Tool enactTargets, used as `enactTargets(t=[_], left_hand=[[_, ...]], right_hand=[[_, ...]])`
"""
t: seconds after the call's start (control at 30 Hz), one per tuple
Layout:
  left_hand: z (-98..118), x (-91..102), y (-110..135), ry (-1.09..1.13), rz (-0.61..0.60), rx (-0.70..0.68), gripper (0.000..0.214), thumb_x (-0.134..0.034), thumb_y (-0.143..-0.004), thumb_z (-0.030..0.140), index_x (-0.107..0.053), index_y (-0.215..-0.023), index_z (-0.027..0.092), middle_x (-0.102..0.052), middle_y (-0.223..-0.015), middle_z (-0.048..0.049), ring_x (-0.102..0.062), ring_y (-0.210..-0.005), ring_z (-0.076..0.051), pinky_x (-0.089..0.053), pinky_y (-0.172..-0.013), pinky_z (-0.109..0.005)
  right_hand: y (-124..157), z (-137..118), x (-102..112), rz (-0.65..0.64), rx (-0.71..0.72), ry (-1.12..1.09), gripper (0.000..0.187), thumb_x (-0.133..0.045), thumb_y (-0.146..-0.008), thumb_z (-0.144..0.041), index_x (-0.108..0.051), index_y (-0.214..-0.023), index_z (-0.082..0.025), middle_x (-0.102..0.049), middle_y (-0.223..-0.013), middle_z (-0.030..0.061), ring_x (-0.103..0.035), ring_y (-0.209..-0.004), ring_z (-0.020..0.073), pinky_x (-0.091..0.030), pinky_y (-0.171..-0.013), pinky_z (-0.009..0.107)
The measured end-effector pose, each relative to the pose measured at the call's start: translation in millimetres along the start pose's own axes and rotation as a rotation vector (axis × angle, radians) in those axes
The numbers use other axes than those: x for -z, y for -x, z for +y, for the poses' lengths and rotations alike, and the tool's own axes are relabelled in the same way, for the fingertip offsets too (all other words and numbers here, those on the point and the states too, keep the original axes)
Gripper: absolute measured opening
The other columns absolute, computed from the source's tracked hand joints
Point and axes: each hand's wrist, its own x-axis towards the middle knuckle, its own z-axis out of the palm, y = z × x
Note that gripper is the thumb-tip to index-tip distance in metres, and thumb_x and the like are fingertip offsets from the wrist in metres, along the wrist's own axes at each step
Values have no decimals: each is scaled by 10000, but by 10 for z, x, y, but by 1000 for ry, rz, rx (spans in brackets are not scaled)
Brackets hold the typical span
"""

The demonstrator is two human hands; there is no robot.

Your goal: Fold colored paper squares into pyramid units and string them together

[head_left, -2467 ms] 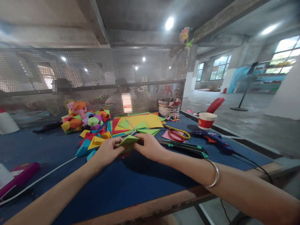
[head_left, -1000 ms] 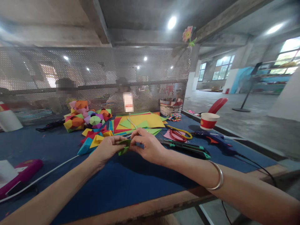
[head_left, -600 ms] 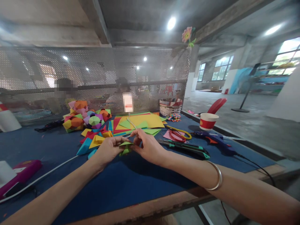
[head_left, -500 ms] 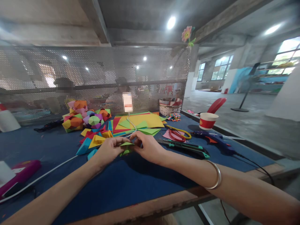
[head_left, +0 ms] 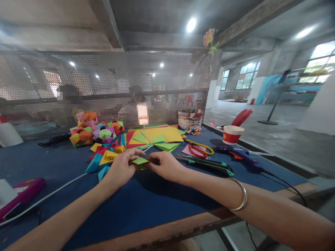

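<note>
A small folded piece of green paper [head_left: 140,161] is held between both hands, above the blue tabletop. My left hand [head_left: 122,165] pinches its left side, thumb underneath or behind. My right hand [head_left: 165,164] grips the right corner with thumb and fingers; a silver bangle is on that wrist. Just left of the left hand lie folded paper pieces [head_left: 106,157] in yellow, red and blue. Beyond the hands is a stack of coloured paper sheets [head_left: 163,133], yellow on top, with several green folded pieces [head_left: 166,146] at its front edge.
Finished paper balls [head_left: 83,134] sit back left. To the right are a green-black utility knife [head_left: 209,164], scissors [head_left: 199,150], a blue glue gun [head_left: 240,155] and a paper cup [head_left: 232,135]. A woven basket [head_left: 190,119] stands before the mesh screen. A white cable [head_left: 52,194] crosses the left side.
The green paper has been turned so its upper face now lies flatter and wider in view. My right fingers have lowered and closed in on its right corner.
</note>
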Motion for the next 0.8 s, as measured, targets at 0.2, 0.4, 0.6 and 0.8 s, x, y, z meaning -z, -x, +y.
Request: enactTargets(t=[0.2,0.4,0.6,0.8], left_hand=[[13,-19,9,-97,-31,72,276,-701,-1085,394,-694,-1230,159,-738,-1009,-26,-716,-773,-156,-642,-718,-327],[-5,-15,-3,-187,-102,150,279,-698,-1085,428,-712,-1111,151,-729,-960,-16,-698,-741,-144,-620,-674,-299],[26,-18,12,-246,-88,128,272,-701,-1082,420,-716,-1138,154,-741,-1016,-31,-723,-811,-166,-639,-728,-328],[6,35,19,-310,-28,96,279,-731,-1059,416,-727,-1149,152,-751,-1095,-41,-745,-911,-209,-652,-795,-368]], right_hand=[[-8,-18,17,35,-9,-24,223,-719,-912,-125,-649,-706,-175,-551,-634,-61,-486,-618,108,-368,-609,236],[-24,-13,14,51,-7,-29,166,-687,-915,-84,-672,-775,-172,-582,-672,-54,-511,-644,115,-387,-623,230],[-23,19,5,50,25,-15,163,-682,-896,-60,-676,-779,-174,-588,-677,-50,-510,-641,114,-390,-626,227],[-21,39,11,61,63,3,145,-685,-908,-94,-689,-790,-178,-606,-687,-36,-503,-656,126,-396,-645,239]])
